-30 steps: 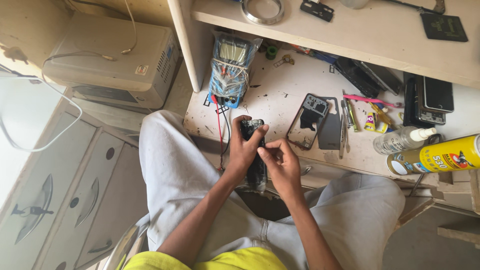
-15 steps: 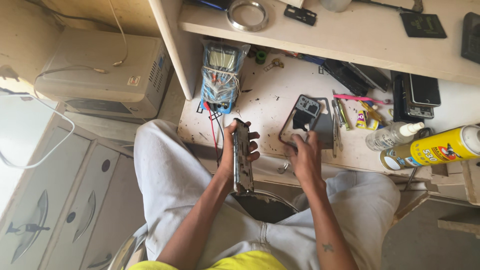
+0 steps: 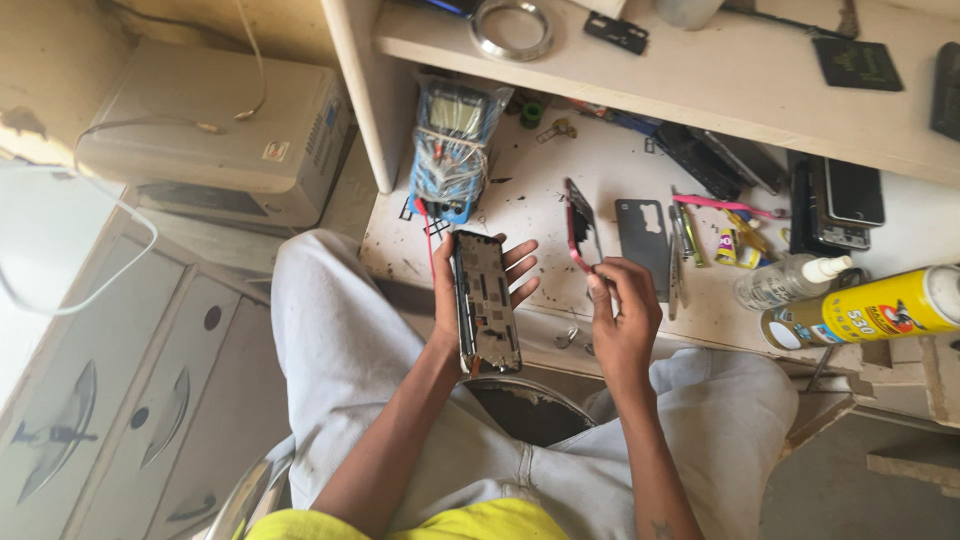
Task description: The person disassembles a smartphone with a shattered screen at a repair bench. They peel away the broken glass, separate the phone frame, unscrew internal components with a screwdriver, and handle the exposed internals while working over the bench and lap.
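Note:
My left hand point(image 3: 478, 290) holds an opened phone body point(image 3: 485, 302) flat on its palm, inner frame facing up, just in front of the worktable's edge point(image 3: 540, 325). My right hand point(image 3: 622, 315) pinches the lower corner of a thin red-rimmed phone cover point(image 3: 582, 225) and tilts it up on edge over the tabletop. The two hands are apart, the cover to the right of the phone body.
A blue multimeter wrapped in leads point(image 3: 452, 150) lies at the table's back left. A grey back cover point(image 3: 642, 235), tweezers, a spray bottle point(image 3: 785, 283), a yellow can point(image 3: 865, 308) and dark phones point(image 3: 850, 200) crowd the right. A shelf point(image 3: 700, 75) hangs overhead.
The hands, first joined on the phone over my lap, have separated. The left now holds the body flat; the right has lifted the red-rimmed cover up off the table.

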Demonstrator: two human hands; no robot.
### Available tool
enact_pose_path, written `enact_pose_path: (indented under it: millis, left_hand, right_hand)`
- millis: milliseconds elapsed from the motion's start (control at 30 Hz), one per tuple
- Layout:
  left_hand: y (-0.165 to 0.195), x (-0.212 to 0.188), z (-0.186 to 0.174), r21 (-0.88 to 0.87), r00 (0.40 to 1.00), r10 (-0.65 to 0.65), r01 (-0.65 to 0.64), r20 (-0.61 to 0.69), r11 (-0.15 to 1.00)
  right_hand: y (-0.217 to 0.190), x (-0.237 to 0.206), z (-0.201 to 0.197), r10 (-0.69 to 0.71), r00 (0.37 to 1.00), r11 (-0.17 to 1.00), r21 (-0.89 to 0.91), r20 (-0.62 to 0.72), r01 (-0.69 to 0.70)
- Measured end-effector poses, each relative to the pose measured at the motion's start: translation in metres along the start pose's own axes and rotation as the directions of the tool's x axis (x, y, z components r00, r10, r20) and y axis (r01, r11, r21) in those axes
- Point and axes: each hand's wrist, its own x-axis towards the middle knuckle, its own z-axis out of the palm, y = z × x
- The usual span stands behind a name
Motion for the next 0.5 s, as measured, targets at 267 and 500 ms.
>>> enact_pose_path:
  millis: [267, 500]
  left_hand:
    - [-0.001, 0.005, -0.004, -0.131, 0.990, 0.007, 0.012, 0.139, 0.991]
    - [0.002, 0.006, -0.008, -0.146, 0.997, 0.074, -0.074, -0.006, 0.987]
  right_hand:
    - [-0.064, -0.038, 0.009, -0.161, 0.968, 0.987, 0.006, 0.190, 0.163]
    - [-0.077, -0.041, 0.009, -0.195, 0.941, 0.981, 0.059, 0.275, 0.186]
